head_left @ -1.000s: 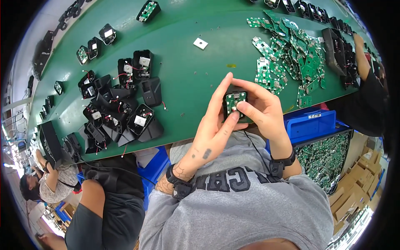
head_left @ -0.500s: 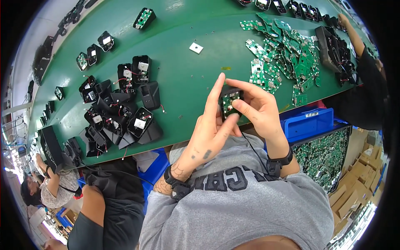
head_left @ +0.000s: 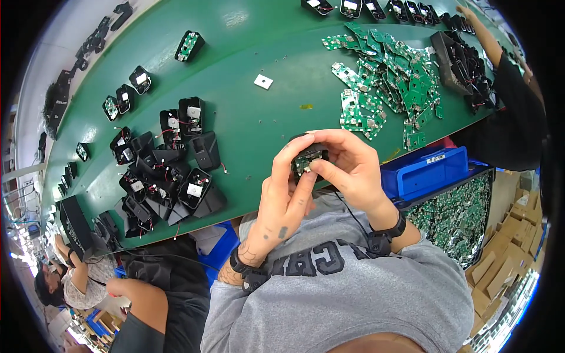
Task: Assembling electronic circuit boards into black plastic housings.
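Both my hands hold one small black plastic housing above the near edge of the green table, with a green circuit board (head_left: 302,163) showing in its open side. My left hand (head_left: 281,191) wraps its left side, index finger bent over the top and thumb at the board's lower edge. On the other side, my right hand (head_left: 352,169) curls its fingers round the back. The right thumb presses at the board, near a small white part. Fingers hide most of the housing. A dark cable hangs below my hands.
A heap of black housings (head_left: 154,157) with red wires lies left on the green table (head_left: 247,123). Green circuit boards (head_left: 394,82) are piled at right, a white plate (head_left: 263,82) farther back. Blue bin (head_left: 425,173) stands below the right edge. Other people work at both sides.
The whole view has shifted a little. My left index finger, straight and pointing up before, now bends over the housing's top. The housing has tilted, and both thumbs have come closer together on the board.
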The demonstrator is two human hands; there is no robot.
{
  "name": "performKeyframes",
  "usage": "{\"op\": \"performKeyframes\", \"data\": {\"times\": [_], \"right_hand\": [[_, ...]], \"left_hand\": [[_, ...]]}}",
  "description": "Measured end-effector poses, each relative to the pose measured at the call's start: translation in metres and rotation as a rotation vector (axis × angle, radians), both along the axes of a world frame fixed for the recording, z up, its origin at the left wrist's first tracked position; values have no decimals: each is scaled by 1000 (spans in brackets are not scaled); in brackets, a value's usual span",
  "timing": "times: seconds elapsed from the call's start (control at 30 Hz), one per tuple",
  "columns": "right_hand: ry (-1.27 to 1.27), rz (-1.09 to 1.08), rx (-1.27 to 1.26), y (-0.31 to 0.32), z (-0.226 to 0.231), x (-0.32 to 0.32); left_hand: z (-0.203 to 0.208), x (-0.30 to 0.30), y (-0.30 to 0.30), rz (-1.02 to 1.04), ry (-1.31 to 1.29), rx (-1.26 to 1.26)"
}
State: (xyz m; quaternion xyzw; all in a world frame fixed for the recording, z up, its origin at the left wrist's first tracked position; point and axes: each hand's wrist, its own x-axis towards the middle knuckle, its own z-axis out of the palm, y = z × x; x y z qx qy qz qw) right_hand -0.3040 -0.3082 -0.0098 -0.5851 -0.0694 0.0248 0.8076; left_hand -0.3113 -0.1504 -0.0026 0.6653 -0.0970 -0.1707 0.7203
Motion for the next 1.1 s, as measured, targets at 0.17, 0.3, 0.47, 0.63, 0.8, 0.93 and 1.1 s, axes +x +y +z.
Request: {"op": "performKeyframes", "data": {"times": [0.17, 0.3, 0.47, 0.63, 0.8, 0.93, 1.1], "right_hand": [[19, 37, -4, 5, -4, 4], [17, -15, 11, 9, -4, 16], [146, 6, 47, 10, -11, 31], [-315, -104, -722, -19, 8, 46], [-396, -358, -1404, -56, 2, 87], [-576, -225, -1521, -40, -24, 107], [-676, 139, -1119, -12, -18, 105]], "left_hand": [[-7, 4, -5, 124, -179, 63], [-18, 16, -8, 201, -351, 175], [-12, 27, -8, 230, -184, 225], [39, 30, 32, -23, 144, 201], [84, 86, 66, 35, -305, 422], [70, 178, 52, 155, -661, 707], [-18, 281, 42, 198, -429, 794]]}}
